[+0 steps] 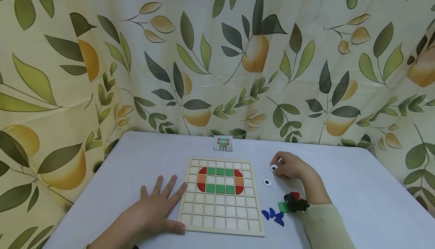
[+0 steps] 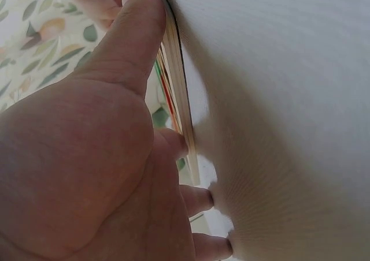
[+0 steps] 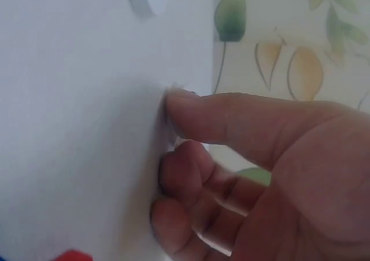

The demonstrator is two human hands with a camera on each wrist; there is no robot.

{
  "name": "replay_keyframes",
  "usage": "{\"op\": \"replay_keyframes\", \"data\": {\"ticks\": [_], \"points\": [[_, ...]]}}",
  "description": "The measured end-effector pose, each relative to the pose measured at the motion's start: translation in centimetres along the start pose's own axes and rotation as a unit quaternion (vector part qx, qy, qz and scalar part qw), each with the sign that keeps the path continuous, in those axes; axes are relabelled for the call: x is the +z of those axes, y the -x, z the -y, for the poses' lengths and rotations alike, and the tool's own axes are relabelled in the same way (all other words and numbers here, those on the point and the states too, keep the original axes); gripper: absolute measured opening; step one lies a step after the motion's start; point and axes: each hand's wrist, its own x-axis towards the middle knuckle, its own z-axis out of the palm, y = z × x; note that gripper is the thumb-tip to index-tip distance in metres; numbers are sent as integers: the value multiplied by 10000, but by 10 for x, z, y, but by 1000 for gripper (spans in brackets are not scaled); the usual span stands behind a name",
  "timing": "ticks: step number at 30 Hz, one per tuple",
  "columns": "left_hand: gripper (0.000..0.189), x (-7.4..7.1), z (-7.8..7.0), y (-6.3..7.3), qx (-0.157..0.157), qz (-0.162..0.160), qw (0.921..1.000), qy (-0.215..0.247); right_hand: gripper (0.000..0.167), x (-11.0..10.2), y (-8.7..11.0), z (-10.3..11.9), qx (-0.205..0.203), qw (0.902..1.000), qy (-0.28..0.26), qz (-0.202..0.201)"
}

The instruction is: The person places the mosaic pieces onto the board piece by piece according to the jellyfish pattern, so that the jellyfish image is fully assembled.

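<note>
A wooden grid board (image 1: 217,203) lies on the white table, with green, red and orange tiles (image 1: 220,189) set in a ring in its upper half. My left hand (image 1: 158,207) is spread flat at the board's left side, its thumb and a fingertip touching the edge. In the left wrist view the thumb rests along the board's edge (image 2: 184,93). To the right of the board, my right hand (image 1: 289,165) pinches a white disc with a black dot (image 1: 273,168) between thumb and fingers, low at the tabletop. A second such disc (image 1: 267,183) lies nearer the board.
Several blue half-round pieces (image 1: 279,221) lie by the board's lower right corner. Close by, green (image 1: 283,207) and red pieces (image 1: 295,195) sit partly behind the right wrist's black strap. A small pattern card (image 1: 223,143) lies beyond the board. A leaf-print curtain (image 1: 210,71) hangs behind the table.
</note>
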Motion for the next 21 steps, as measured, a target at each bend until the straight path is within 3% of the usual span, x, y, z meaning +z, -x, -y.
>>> {"op": "replay_keyframes", "data": {"ticks": [9, 21], "points": [[118, -1, 0, 0, -8, 43, 10000, 4, 15, 9, -6, 15, -200, 9972, -693, 185], [119, 0, -1, 1, -38, -11, 10000, -12, 17, 27, -9, 49, -688, 9912, -1078, 331]]}}
